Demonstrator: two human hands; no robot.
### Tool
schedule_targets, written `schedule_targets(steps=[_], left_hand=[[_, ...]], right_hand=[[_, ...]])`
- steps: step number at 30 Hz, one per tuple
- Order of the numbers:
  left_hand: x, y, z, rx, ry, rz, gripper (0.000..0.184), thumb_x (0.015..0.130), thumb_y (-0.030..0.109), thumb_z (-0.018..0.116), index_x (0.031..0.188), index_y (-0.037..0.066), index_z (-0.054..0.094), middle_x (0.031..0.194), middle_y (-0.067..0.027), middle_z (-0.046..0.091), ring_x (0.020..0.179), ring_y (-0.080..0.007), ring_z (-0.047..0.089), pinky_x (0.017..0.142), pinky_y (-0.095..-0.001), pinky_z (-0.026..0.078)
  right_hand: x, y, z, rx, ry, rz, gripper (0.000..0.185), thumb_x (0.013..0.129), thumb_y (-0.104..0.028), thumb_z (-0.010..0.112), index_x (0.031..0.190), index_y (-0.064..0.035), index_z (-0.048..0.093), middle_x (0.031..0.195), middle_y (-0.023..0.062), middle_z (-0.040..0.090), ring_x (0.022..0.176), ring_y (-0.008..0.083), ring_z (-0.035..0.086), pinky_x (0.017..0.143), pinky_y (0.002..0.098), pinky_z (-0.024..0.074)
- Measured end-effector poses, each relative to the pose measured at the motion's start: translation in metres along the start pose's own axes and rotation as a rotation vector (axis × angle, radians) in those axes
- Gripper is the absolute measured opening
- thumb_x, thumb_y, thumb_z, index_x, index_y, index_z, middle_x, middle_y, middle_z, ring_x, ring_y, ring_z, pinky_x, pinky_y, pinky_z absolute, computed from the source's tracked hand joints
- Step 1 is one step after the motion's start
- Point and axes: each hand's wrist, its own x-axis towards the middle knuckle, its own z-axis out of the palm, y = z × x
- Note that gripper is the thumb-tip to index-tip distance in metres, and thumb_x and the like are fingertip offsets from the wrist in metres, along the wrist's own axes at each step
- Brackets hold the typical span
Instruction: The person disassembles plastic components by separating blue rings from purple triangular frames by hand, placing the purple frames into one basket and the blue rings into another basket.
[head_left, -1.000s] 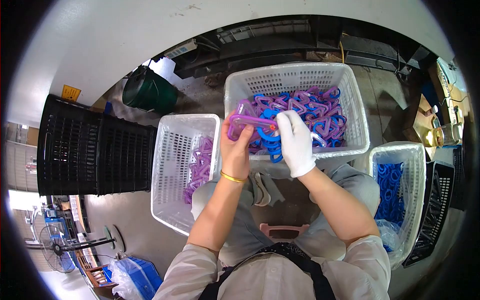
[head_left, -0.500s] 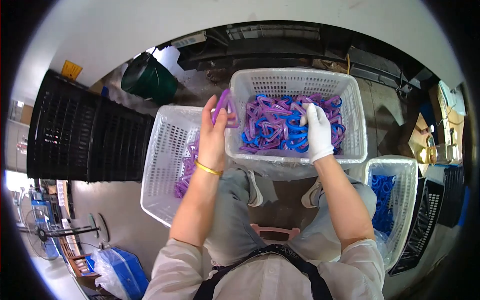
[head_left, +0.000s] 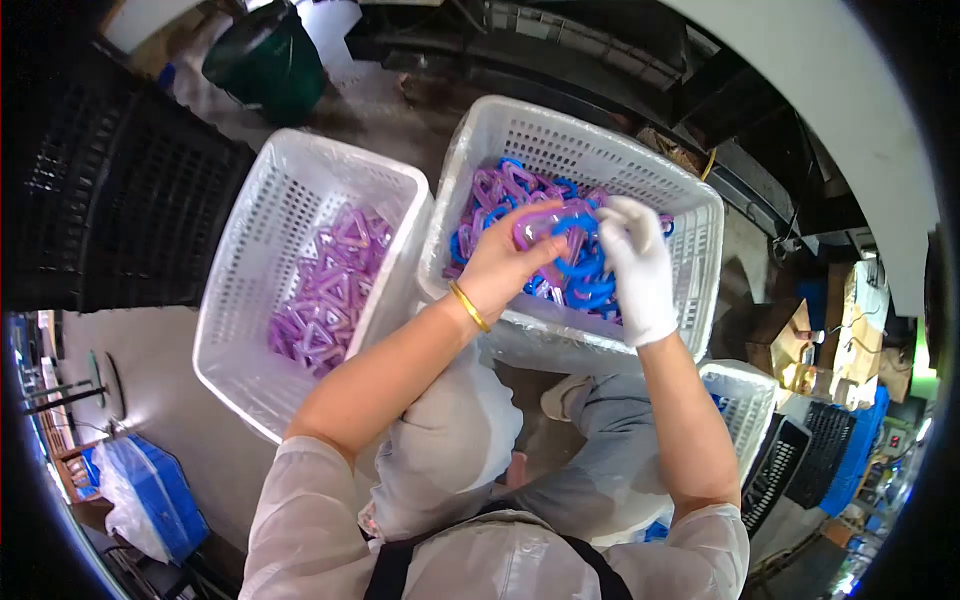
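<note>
Two hands (head_left: 500, 265) over one basket (head_left: 692, 250), purple piece (head_left: 520, 233) held.

1. The left bin (head_left: 235, 250) is holding triangles (head_left: 330, 290).
2. The middle bin (head_left: 690, 240) is sitting just right, holding triangles and rings (head_left: 565, 187).
3. The right bin (head_left: 745, 415) is sitting nearer, at its right.
4. The bucket (head_left: 265, 65) is standing beyond the left bin.
5. The crates (head_left: 140, 200) are standing left of the left bin.

Translucent purple loop (head_left: 522, 230) — in the left hand (head_left: 503, 262), above a white basket (head_left: 698, 245), blue rings (head_left: 590, 292) near it
</note>
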Motion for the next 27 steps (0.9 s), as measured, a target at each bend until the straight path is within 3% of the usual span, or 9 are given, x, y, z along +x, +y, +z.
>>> schedule_targets(steps=[2, 7, 12, 15, 16, 19, 23, 24, 27], left_hand=[[0.008, 0.002, 0.006, -0.146, 0.119, 0.09, 0.05, 0.089, 0.005, 0.067, 0.135, 0.006, 0.049, 0.109, -0.0051, 0.064, 0.097, -0.012, 0.062, 0.082, -0.026, 0.053], [0.029, -0.02, -0.002, -0.254, 0.179, 0.235, 0.049, 0.087, 0.002, 0.069, 0.132, 0.004, 0.049, 0.114, -0.0059, 0.063, 0.101, -0.0117, 0.061, 0.086, -0.0275, 0.053], [0.022, -0.025, -0.011, -0.244, 0.138, 0.053, 0.047, 0.09, 0.01, 0.068, 0.133, 0.007, 0.049, 0.109, -0.0037, 0.064, 0.097, -0.0107, 0.062, 0.085, -0.0268, 0.052], [0.014, -0.015, -0.011, -0.19, 0.134, -0.034, 0.046, 0.091, 0.012, 0.068, 0.132, 0.007, 0.049, 0.107, -0.0028, 0.063, 0.095, -0.0089, 0.061, 0.084, -0.0246, 0.051], [0.013, -0.014, -0.011, -0.107, 0.144, -0.001, 0.046, 0.09, 0.012, 0.068, 0.132, 0.006, 0.049, 0.106, -0.0026, 0.063, 0.094, -0.0084, 0.06, 0.084, -0.024, 0.051], [0.011, -0.028, -0.008, 0.033, 0.094, 0.085, 0.046, 0.089, 0.009, 0.07, 0.131, 0.005, 0.051, 0.105, -0.0019, 0.063, 0.093, -0.0074, 0.059, 0.083, -0.023, 0.05], [0.007, -0.029, -0.008, 0.105, 0.048, 0.054, 0.048, 0.085, 0.006, 0.072, 0.129, 0.004, 0.052, 0.106, -0.0016, 0.062, 0.095, -0.0074, 0.058, 0.084, -0.0228, 0.05], [0.007, -0.026, -0.007, 0.07, 0.055, 0.064, 0.048, 0.085, 0.005, 0.072, 0.129, 0.004, 0.052, 0.107, -0.0016, 0.062, 0.096, -0.0076, 0.058, 0.084, -0.0231, 0.05], [0.004, -0.02, -0.001, -0.051, 0.067, 0.088, 0.048, 0.085, 0.006, 0.073, 0.129, 0.005, 0.052, 0.108, -0.0016, 0.062, 0.098, -0.0083, 0.059, 0.085, -0.0243, 0.051]], right_hand=[[0.016, 0.007, -0.012, -0.044, 0.088, 0.11, 0.031, 0.096, -0.015, 0.057, 0.122, 0.0023, 0.053, 0.093, 0.0044, 0.062, 0.068, 0.0069, 0.047, 0.063, 0.0226, 0.0429], [0.015, 0.009, -0.002, 0.093, -0.224, 0.26, 0.029, 0.094, -0.018, 0.062, 0.115, 0.0014, 0.058, 0.08, -0.0012, 0.054, 0.065, 0.0054, 0.045, 0.058, 0.0219, 0.0371], [0.025, 0.02, -0.005, -0.149, -0.248, 0.25, 0.012, 0.096, -0.011, 0.056, 0.099, -0.0007, 0.062, 0.074, -0.0009, 0.055, 0.064, 0.0071, 0.048, 0.059, 0.0241, 0.0403], [0.025, 0.016, -0.012, -0.468, -0.299, 0.064, 0.013, 0.095, -0.011, 0.056, 0.099, -0.0003, 0.062, 0.077, 0.0083, 0.061, 0.067, 0.0182, 0.058, 0.064, 0.03, 0.0459], [0.023, 0.012, -0.015, -0.679, -0.345, -0.107, 0.016, 0.093, -0.014, 0.059, 0.1, 0.0002, 0.061, 0.086, 0.0172, 0.063, 0.078, 0.0306, 0.063, 0.071, 0.0354, 0.0488], [0.017, 0.009, -0.015, -0.826, -0.422, -0.261, 0.017, 0.092, -0.016, 0.061, 0.101, -0.0009, 0.062, 0.089, 0.0197, 0.063, 0.081, 0.0348, 0.064, 0.071, 0.0363, 0.0495], [0.015, -0.001, -0.009, -0.761, -0.336, -0.015, 0.022, 0.089, -0.021, 0.067, 0.093, 0.0001, 0.06, 0.086, 0.0171, 0.064, 0.079, 0.0319, 0.064, 0.071, 0.0375, 0.0495], [0.015, 0.003, -0.008, -0.687, -0.257, 0.051, 0.026, 0.088, -0.022, 0.069, 0.089, 0.0008, 0.058, 0.081, 0.0147, 0.063, 0.072, 0.0272, 0.062, 0.069, 0.036, 0.0486], [0.019, 0.022, -0.012, -0.649, -0.173, -0.17, 0.026, 0.088, -0.022, 0.069, 0.088, 0.0008, 0.057, 0.078, 0.0132, 0.061, 0.069, 0.0224, 0.058, 0.067, 0.0328, 0.0471]])
